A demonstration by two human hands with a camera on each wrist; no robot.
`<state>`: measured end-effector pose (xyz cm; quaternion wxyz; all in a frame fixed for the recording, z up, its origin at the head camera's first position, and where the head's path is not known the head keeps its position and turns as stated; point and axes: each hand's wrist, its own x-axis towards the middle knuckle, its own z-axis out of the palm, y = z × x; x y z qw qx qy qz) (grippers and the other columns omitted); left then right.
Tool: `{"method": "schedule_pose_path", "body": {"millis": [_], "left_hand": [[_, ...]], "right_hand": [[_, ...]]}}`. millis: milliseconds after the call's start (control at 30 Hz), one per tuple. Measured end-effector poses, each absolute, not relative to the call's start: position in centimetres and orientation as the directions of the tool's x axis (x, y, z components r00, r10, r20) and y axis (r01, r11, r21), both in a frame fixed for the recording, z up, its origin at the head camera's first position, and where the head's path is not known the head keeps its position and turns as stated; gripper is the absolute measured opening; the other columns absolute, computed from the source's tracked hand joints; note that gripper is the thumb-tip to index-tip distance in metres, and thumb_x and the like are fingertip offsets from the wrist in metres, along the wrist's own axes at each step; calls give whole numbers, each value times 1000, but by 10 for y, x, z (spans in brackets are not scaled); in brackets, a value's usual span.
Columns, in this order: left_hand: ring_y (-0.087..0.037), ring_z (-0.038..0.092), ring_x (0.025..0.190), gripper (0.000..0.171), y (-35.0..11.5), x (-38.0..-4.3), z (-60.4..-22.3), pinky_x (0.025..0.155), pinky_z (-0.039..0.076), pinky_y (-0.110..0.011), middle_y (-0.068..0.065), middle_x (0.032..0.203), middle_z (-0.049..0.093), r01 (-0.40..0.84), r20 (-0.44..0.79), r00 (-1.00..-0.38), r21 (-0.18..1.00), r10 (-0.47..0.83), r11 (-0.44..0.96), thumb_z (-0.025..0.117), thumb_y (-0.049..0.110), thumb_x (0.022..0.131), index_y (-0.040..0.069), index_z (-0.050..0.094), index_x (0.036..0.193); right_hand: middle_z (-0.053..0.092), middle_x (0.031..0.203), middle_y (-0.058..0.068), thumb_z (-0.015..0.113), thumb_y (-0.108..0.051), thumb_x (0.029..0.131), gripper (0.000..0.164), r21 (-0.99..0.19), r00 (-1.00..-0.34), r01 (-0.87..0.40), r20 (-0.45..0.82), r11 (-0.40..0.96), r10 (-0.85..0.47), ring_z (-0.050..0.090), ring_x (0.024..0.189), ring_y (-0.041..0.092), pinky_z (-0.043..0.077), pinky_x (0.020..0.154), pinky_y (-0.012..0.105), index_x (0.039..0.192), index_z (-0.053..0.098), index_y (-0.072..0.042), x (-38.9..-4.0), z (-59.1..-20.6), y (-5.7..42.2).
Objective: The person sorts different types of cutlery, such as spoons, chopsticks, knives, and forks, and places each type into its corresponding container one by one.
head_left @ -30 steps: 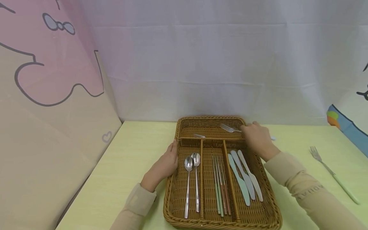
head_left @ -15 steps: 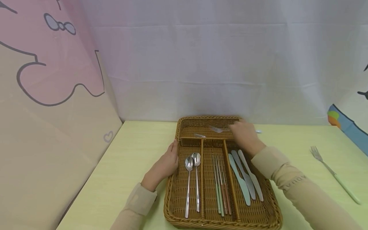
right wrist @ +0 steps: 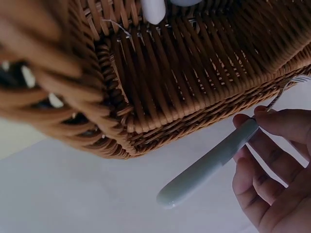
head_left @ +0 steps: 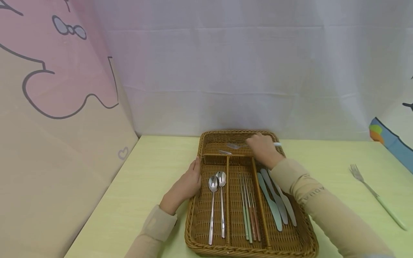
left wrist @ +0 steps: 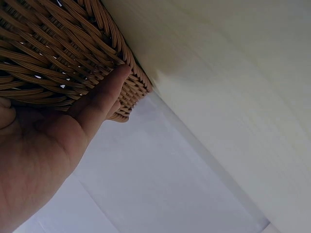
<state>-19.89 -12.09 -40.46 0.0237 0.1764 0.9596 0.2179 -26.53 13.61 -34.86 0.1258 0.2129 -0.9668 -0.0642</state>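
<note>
In the head view my right hand (head_left: 262,147) is over the back compartment of a brown wicker cutlery basket (head_left: 206,247). It pinches a fork (head_left: 233,146) between thumb and fingers; the tines point left. The right wrist view shows the pale grey-blue handle (right wrist: 209,165) sticking out past the fingertips. My left hand (head_left: 187,182) rests against the basket's left outer side, its fingers straight along the weave in the left wrist view. Another fork (head_left: 224,152) lies in the back compartment, mostly hidden by the divider.
In the front compartments lie two spoons (head_left: 212,208), several chopsticks (head_left: 246,211) with green or brown ends, and three knives (head_left: 272,206), partly behind my right sleeve. A green-handled fork (head_left: 377,197) lies on the table to the right. A white cloth wall stands behind the basket.
My right hand has moved left with the fork, from the basket's right rim to over the back compartment. The left hand stays at the basket's side.
</note>
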Motion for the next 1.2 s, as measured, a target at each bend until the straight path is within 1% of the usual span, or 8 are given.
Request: {"method": "schedule_pose_path", "body": {"millis": [300, 433, 533, 833, 933, 1000, 1067, 1200], "left_hand": [[-41, 41, 124, 54, -120, -197, -404, 98, 43, -43, -31, 146, 19, 335, 45, -935, 433, 351, 837, 26, 11, 97, -10, 7, 143], [-41, 41, 124, 54, -120, -197, -405, 98, 43, -42, -31, 146, 18, 341, 45, -932, 435, 359, 834, 25, 11, 97, -10, 6, 143], [-41, 42, 123, 54, -120, -197, -405, 97, 44, -43, -30, 146, 18, 341, 45, -933, 431, 358, 836, 25, 12, 97, -9, 6, 143], [-41, 46, 119, 55, -121, -198, -405, 95, 45, -43, -30, 146, 19, 337, 47, -935, 428, 352, 839, 27, 12, 97, -9, 6, 144], [-41, 45, 121, 55, -121, -198, -404, 96, 45, -43, -30, 146, 19, 330, 43, -937, 428, 346, 841, 27, 13, 97, -8, 6, 144], [-40, 43, 122, 55, -121, -198, -405, 97, 44, -44, -29, 146, 19, 328, 40, -938, 428, 345, 842, 26, 13, 98, -8, 6, 144], [-41, 43, 122, 55, -121, -198, -405, 97, 43, -44, -29, 146, 19, 327, 40, -938, 428, 344, 843, 26, 13, 97, -8, 6, 144], [-41, 43, 122, 55, -121, -198, -406, 97, 43, -44, -30, 146, 20, 326, 40, -939, 425, 342, 844, 27, 13, 97, -8, 6, 144]], "right_hand": [[48, 52, 5, 60, 4, 83, 24, 168, -880, -419, 167, 892, -444, 41, 49, 14, 28, 43, 29, 64, 59, -9, -277, -357, 131], [64, 67, 6, 62, 0, 83, 13, 133, -882, -430, 151, 893, -447, 56, 57, 16, 47, 47, 29, 77, 70, -9, -281, -361, 129], [67, 73, 5, 64, -2, 82, 11, 122, -886, -431, 127, 894, -445, 60, 61, 17, 51, 51, 30, 83, 71, -10, -284, -364, 127], [61, 64, 2, 62, -2, 84, 17, 93, -894, -430, 97, 898, -438, 50, 53, 13, 39, 45, 26, 71, 67, -12, -293, -370, 123], [54, 57, 1, 60, -1, 85, 25, 77, -896, -427, 94, 901, -433, 39, 50, 11, 29, 45, 26, 63, 60, -13, -295, -371, 123], [53, 56, 2, 58, 0, 86, 27, 61, -901, -422, 82, 905, -426, 36, 50, 11, 28, 45, 26, 61, 59, -12, -297, -372, 123], [56, 59, 2, 59, 0, 85, 25, 46, -907, -414, 61, 909, -416, 39, 51, 12, 31, 45, 26, 64, 62, -12, -298, -372, 124], [67, 79, 7, 58, -1, 86, 18, 4, -918, -397, 10, 918, -397, 58, 62, 18, 48, 52, 32, 82, 72, -11, -301, -373, 127]]}}
